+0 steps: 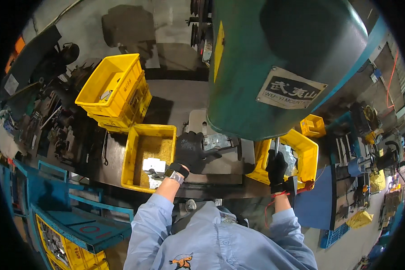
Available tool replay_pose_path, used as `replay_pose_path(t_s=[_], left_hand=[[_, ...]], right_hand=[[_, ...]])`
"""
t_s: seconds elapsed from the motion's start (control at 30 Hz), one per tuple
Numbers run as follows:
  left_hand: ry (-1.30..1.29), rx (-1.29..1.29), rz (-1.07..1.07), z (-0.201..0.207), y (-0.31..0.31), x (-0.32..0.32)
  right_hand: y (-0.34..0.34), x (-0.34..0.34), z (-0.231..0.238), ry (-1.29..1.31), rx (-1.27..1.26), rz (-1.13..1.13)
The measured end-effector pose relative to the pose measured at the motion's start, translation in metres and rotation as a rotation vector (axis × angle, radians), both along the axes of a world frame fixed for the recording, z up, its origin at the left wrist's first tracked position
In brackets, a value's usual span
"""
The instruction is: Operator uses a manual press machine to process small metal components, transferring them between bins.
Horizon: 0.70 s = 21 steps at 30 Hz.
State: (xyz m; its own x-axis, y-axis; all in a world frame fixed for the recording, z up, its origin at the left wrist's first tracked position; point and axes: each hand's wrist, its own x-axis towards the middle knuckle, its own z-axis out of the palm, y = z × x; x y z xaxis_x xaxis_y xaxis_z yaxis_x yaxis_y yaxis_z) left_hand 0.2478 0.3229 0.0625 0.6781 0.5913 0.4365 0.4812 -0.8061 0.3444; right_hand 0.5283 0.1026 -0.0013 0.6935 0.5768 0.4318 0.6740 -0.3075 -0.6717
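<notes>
Left hand (190, 149), palm down, thumb toward the right, nears the flat metal part (217, 141) (whether gripping, I cannot tell); right hand (277, 167) curls around a lever (277, 145). The part lies left-to-right, inward from the bench's (184, 95) front edge.

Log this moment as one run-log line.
left hand: beside metal part | right hand: around metal rod | yellow bin: metal pieces inside

Shiny metal part (216, 142), matt glove (189, 148), glossy housing (238, 90) (painted-looking)
</notes>
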Motion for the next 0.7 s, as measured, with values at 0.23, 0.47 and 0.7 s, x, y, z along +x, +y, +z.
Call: replay_pose_path(t_s=[0.23,0.47,0.7], left_hand=[[0.049,-0.024,0.003,0.004,-0.003,0.005],[0.111,-0.036,0.049,0.008,-0.008,0.007],[0.124,-0.019,0.09,0.008,-0.015,0.009]], right_hand=[[0.005,-0.01,0.009,0.165,-0.052,-0.01],[0.008,-0.004,-0.007,0.067,0.089,0.045],[0.002,0.001,-0.023,0.206,0.177,0.145]])
